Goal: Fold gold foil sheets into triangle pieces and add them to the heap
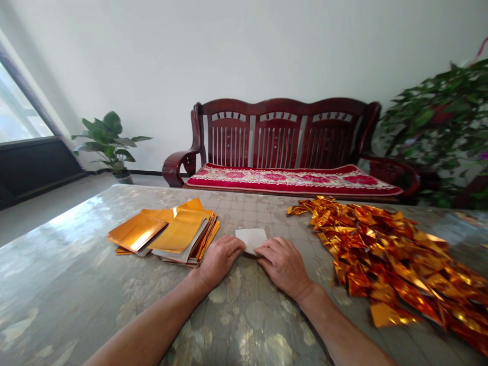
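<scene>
A small sheet of paper (250, 238) lies between my hands, its pale side facing up. My left hand (221, 258) pinches its left edge, fingers closed. On the opposite edge, my right hand (284, 265) grips the paper between thumb and fingers. Just left of my left hand sits a loose stack of gold foil paper sheets (179, 231), some showing pale undersides. To the right spreads a large heap of folded gold foil pieces (381, 254), apart from my right hand. The underside of the held sheet is hidden.
The table (95, 300) has a clear, shiny cover over a floral pattern. Beyond it stands a dark red wooden bench (280, 137) with a red floral cushion (293, 178). A potted plant (112, 140) is at the left, leafy plants (442, 117) at the right.
</scene>
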The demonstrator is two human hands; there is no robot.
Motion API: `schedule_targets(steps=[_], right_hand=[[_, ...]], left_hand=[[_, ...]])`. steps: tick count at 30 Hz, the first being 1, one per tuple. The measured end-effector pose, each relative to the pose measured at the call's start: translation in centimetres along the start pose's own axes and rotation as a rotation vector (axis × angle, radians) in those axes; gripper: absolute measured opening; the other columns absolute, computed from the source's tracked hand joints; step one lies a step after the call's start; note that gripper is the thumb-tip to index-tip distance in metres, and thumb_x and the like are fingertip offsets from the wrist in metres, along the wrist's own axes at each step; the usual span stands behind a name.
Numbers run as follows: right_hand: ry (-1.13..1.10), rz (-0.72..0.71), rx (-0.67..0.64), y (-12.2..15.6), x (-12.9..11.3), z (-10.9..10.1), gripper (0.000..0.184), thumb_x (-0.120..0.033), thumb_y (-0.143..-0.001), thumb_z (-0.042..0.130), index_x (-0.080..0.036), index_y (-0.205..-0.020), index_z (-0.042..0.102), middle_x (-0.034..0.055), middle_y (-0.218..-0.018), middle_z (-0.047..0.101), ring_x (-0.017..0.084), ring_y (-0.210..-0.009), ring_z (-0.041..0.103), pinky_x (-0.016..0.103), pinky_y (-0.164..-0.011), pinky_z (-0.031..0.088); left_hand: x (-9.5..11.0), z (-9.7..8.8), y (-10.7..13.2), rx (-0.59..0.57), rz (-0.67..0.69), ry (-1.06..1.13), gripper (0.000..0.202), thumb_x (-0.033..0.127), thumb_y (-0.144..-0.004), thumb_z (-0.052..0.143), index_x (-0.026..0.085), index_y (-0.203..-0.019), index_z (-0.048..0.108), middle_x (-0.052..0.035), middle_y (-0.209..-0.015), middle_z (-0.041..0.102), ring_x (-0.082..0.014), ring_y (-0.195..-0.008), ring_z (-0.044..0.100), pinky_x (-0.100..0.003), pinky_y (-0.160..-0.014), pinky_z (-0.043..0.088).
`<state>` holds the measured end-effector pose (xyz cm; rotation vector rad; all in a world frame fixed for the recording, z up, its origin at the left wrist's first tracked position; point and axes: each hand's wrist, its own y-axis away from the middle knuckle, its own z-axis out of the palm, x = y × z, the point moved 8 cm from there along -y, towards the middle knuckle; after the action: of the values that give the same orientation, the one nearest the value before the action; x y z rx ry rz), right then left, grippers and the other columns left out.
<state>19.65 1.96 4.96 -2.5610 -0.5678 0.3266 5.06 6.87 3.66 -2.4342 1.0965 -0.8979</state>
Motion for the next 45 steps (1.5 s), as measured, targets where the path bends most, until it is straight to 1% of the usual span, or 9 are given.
schedule_targets(steps=[3, 7, 10, 14, 21, 28, 32, 38, 45], right_hand=[[0.042, -0.016, -0.007, 0.1, 0.0, 0.3, 0.009, -0.024, -0.092, 0.063, -0.025, -0.094, 0.072, 0.0023, -0.088, 0.068, 0.021, -0.089, 0.054, 0.034, -0.077, 0.037], [0.078, -0.040, -0.042, 0.1, -0.2, 0.7, 0.016, -0.024, -0.096, 0.056, -0.024, -0.089, 0.071, 0.0029, -0.082, 0.065, 0.020, -0.086, 0.053, 0.034, -0.078, 0.036], [0.069, -0.050, -0.079, 0.2, -0.4, 1.0, 0.018, -0.022, -0.097, 0.054, -0.023, -0.086, 0.069, 0.0031, -0.083, 0.063, 0.020, -0.086, 0.053, 0.033, -0.080, 0.037], [0.061, -0.022, -0.101, 0.2, -0.1, 1.3, 0.012, -0.022, -0.095, 0.058, -0.023, -0.087, 0.068, 0.0031, -0.086, 0.063, 0.020, -0.088, 0.054, 0.032, -0.079, 0.038], [0.105, 0.034, -0.110, 0.0, 0.6, 1.3, 0.011, -0.024, -0.094, 0.059, -0.022, -0.085, 0.065, 0.0025, -0.086, 0.064, 0.020, -0.086, 0.056, 0.032, -0.077, 0.038], [0.088, 0.067, -0.096, -0.1, 1.2, 1.3, 0.015, -0.026, -0.095, 0.058, -0.022, -0.081, 0.064, 0.0018, -0.083, 0.066, 0.019, -0.081, 0.057, 0.032, -0.073, 0.036], [0.069, 0.088, -0.108, -0.2, 1.4, 1.5, 0.015, -0.026, -0.095, 0.059, -0.022, -0.081, 0.064, 0.0014, -0.083, 0.067, 0.019, -0.080, 0.057, 0.031, -0.072, 0.035], [0.078, 0.125, -0.143, -0.5, 2.0, 2.0, 0.014, -0.027, -0.095, 0.059, -0.022, -0.083, 0.063, 0.0011, -0.083, 0.068, 0.019, -0.080, 0.058, 0.031, -0.072, 0.035], [0.082, 0.155, -0.147, -0.5, 2.4, 2.2, 0.013, -0.030, -0.094, 0.060, -0.023, -0.085, 0.064, 0.0008, -0.084, 0.069, 0.020, -0.081, 0.059, 0.031, -0.071, 0.034]], left_hand=[[-0.1, 0.3, 0.0, -0.032, -0.003, -0.053, 0.012, 0.019, -0.094, 0.058, 0.022, -0.091, 0.069, -0.0017, -0.087, 0.071, -0.0166, -0.086, 0.063, -0.027, -0.079, 0.049], [1.4, 0.4, -0.1, -0.065, 0.103, -0.196, 0.009, 0.026, -0.093, 0.062, 0.023, -0.094, 0.070, -0.0034, -0.094, 0.071, -0.0199, -0.091, 0.060, -0.032, -0.083, 0.046], [2.1, 0.7, -0.2, -0.100, 0.119, -0.269, 0.016, 0.027, -0.095, 0.058, 0.022, -0.085, 0.070, -0.0025, -0.085, 0.068, -0.0184, -0.084, 0.058, -0.029, -0.076, 0.044], [2.2, 0.9, -0.3, -0.128, 0.081, -0.298, 0.024, 0.025, -0.096, 0.056, 0.021, -0.076, 0.069, -0.0016, -0.076, 0.064, -0.0167, -0.077, 0.056, -0.028, -0.068, 0.040], [1.0, 1.1, -0.5, -0.174, -0.055, -0.263, 0.022, 0.029, -0.097, 0.055, 0.021, -0.081, 0.067, -0.0007, -0.081, 0.066, -0.0171, -0.082, 0.060, -0.027, -0.072, 0.040], [0.3, 1.5, -0.6, -0.257, -0.176, -0.309, 0.024, 0.030, -0.097, 0.052, 0.020, -0.080, 0.066, -0.0037, -0.084, 0.069, -0.0193, -0.085, 0.064, -0.028, -0.074, 0.042], [0.0, 1.4, -0.7, -0.275, -0.246, -0.349, 0.025, 0.032, -0.097, 0.051, 0.021, -0.082, 0.066, -0.0052, -0.086, 0.071, -0.0206, -0.088, 0.066, -0.028, -0.074, 0.043], [-0.3, 1.3, -1.0, -0.280, -0.270, -0.431, 0.031, 0.039, -0.097, 0.050, 0.021, -0.080, 0.067, -0.0066, -0.084, 0.071, -0.0225, -0.085, 0.066, -0.030, -0.072, 0.042], [0.2, 0.9, -1.2, -0.270, -0.248, -0.455, 0.025, 0.039, -0.094, 0.056, 0.021, -0.081, 0.067, -0.0060, -0.083, 0.067, -0.0220, -0.082, 0.063, -0.030, -0.069, 0.041]])
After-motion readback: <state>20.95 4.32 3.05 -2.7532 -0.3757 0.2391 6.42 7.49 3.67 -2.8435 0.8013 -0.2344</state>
